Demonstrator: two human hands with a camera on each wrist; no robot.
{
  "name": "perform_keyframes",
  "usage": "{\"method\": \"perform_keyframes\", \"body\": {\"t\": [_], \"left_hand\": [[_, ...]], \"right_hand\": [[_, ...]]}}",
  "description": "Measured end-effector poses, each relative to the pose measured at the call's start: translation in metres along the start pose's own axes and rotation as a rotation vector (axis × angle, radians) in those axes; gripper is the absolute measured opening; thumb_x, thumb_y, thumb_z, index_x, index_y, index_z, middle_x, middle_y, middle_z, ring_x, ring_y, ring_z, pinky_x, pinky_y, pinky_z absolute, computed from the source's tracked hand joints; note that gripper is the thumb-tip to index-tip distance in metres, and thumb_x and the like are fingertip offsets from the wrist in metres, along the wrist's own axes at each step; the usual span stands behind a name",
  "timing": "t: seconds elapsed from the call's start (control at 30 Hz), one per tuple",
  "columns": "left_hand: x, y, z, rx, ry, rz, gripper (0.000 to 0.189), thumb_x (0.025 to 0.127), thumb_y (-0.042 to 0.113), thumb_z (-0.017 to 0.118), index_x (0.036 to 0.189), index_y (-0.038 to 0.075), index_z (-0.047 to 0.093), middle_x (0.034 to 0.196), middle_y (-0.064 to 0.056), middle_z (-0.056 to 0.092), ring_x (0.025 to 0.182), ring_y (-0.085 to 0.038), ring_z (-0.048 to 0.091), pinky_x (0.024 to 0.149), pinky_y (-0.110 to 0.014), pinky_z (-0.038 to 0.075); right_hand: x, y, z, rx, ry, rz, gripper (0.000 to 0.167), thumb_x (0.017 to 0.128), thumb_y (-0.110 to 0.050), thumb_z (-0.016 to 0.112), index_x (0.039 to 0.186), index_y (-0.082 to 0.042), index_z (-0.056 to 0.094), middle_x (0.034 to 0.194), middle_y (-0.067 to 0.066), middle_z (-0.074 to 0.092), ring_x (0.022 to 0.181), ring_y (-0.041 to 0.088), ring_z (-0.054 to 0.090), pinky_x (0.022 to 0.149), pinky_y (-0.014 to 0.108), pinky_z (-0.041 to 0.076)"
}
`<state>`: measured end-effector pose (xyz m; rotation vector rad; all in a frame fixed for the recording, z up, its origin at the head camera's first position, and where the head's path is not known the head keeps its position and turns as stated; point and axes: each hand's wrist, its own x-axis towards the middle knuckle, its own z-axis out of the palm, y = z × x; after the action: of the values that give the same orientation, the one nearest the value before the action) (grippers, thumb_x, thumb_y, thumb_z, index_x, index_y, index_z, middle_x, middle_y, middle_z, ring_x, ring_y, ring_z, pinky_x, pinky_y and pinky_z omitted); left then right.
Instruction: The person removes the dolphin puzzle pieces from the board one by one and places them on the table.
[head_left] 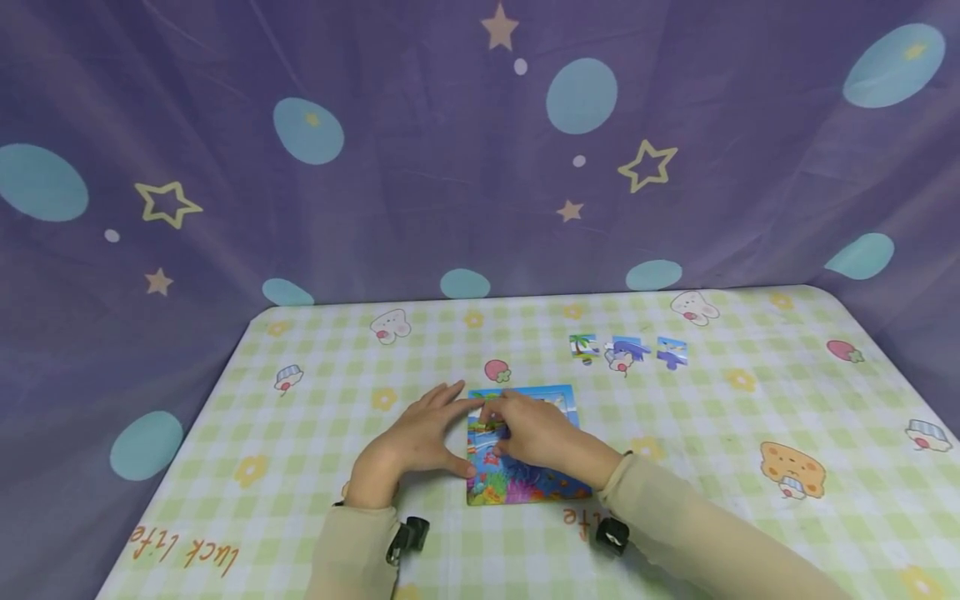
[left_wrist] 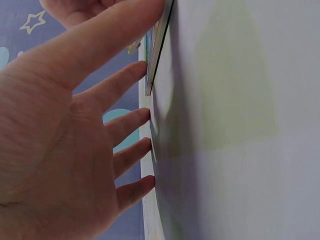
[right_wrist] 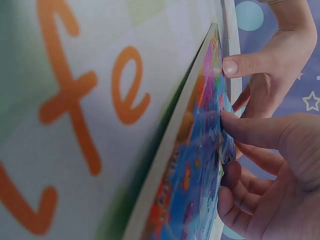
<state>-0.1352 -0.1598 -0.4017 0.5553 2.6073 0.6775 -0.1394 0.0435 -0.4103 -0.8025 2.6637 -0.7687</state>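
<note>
A colourful sea-scene jigsaw board (head_left: 487, 492) lies flat on the table, with the hands over its upper and left parts. My left hand (head_left: 427, 433) spreads along the board's left side, thumb on the lower left edge and index fingertip at the upper left. In the left wrist view its other fingers (left_wrist: 132, 117) reach down to the cloth. Over the board, my right hand (head_left: 532, 429) pinches a puzzle piece (right_wrist: 228, 150) between thumb and curled fingers, close against the picture surface. The right hand covers much of that piece in the head view.
Beyond the board, to the right, lie three loose pieces: a palm-tree piece (head_left: 582, 345), a piece with a blue-purple shape (head_left: 630, 347) and a similar blue one (head_left: 672, 350). A green checked cloth (head_left: 712, 450) covers the table. A purple curtain (head_left: 450, 217) hangs behind.
</note>
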Motion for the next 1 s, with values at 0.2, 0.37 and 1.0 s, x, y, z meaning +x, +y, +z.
{"method": "perform_keyframes", "body": {"t": [0.2,0.37,1.0], "left_hand": [[-0.001,0.0,0.0,-0.003,-0.003,0.0,0.093,0.069,0.039,0.09,0.149,0.019,0.047,0.162,-0.013,0.022,0.149,-0.038,0.013,0.116,-0.062,0.015],[0.0,-0.001,0.001,-0.007,-0.009,-0.006,0.093,0.07,0.038,0.09,0.149,0.019,0.046,0.163,-0.012,0.021,0.149,-0.037,0.012,0.117,-0.061,0.014],[0.002,-0.001,0.001,-0.007,-0.016,-0.004,0.093,0.071,0.037,0.089,0.151,0.02,0.044,0.163,-0.012,0.02,0.15,-0.037,0.01,0.116,-0.063,0.013]], "right_hand": [[0.0,0.002,0.001,0.021,0.014,-0.003,0.031,0.081,-0.014,0.082,0.11,-0.015,0.07,0.1,0.001,0.069,0.092,0.022,0.066,0.076,0.044,0.056],[0.0,0.002,-0.001,0.041,0.031,-0.022,0.023,0.088,-0.014,0.076,0.11,-0.015,0.071,0.098,0.002,0.071,0.089,0.02,0.067,0.074,0.038,0.057],[-0.006,0.019,-0.023,0.234,0.054,-0.128,0.016,0.094,-0.013,0.069,0.11,-0.012,0.071,0.09,-0.003,0.067,0.066,0.009,0.056,0.057,0.026,0.049]]}}
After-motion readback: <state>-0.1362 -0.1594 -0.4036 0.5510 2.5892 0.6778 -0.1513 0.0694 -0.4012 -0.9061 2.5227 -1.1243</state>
